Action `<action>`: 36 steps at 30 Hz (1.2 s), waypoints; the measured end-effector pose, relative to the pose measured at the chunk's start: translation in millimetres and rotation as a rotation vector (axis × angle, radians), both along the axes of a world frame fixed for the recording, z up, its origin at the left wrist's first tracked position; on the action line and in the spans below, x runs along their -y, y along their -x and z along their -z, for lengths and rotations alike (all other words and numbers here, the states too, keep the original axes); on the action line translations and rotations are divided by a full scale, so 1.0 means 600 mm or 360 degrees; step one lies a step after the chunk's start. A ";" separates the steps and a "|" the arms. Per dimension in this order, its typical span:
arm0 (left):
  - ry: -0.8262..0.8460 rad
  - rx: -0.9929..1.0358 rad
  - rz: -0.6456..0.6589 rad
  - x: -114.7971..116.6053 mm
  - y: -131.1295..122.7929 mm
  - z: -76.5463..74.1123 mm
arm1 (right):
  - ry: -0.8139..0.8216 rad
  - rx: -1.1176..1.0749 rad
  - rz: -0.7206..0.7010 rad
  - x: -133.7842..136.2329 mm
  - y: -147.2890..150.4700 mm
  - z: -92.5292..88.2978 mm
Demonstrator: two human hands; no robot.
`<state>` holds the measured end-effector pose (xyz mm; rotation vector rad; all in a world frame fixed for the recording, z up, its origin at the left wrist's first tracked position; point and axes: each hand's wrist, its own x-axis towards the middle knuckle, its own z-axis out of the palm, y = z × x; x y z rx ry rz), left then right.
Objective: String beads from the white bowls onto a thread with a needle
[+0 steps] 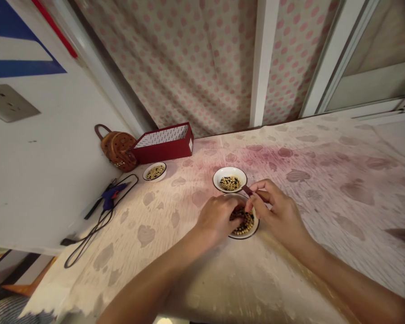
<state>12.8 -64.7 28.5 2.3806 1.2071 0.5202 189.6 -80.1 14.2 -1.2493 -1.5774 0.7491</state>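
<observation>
Head view: nearest white, dark-rimmed bowl [255,226] holds yellow and black pieces [244,227].

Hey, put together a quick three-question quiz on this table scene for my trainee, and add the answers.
1. How many white bowls are on the table?
2. True or false: the left hand reaches into the nearest bowl.
3. What stands just right of the brown bag? A) a wall socket B) a dark red box C) a cup

Key: 1. Three. 2. True. 3. B.
</observation>
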 end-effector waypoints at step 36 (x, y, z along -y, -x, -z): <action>0.1204 0.1627 -0.0271 -0.013 0.020 0.020 | 0.0001 0.0073 -0.0300 0.001 0.007 0.003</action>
